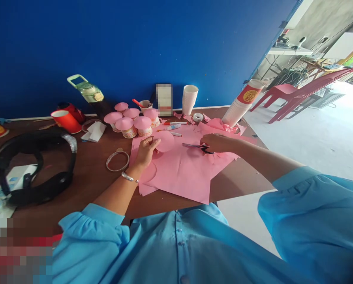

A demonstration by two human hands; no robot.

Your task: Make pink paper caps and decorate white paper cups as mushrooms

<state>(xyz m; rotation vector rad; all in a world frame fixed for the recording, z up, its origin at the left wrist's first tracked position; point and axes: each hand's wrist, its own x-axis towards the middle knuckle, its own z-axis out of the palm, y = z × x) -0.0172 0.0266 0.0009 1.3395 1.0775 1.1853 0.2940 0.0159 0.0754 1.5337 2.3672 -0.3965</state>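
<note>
A round pink paper disc is pinched between the thumb and fingers of my left hand, above the pink sheets. My right hand is closed on the scissors, whose blades point left toward the disc without touching it. Large pink paper sheets lie under both hands. Behind my left hand stand several small patterned cups with pink cone tops. Markers and a glue tube lie behind the disc.
A tape ring and a black headband-like device lie on the left. At the back stand a bottle, a red cup and stacked white cups. Another cup stack leans at the right, near pink scraps.
</note>
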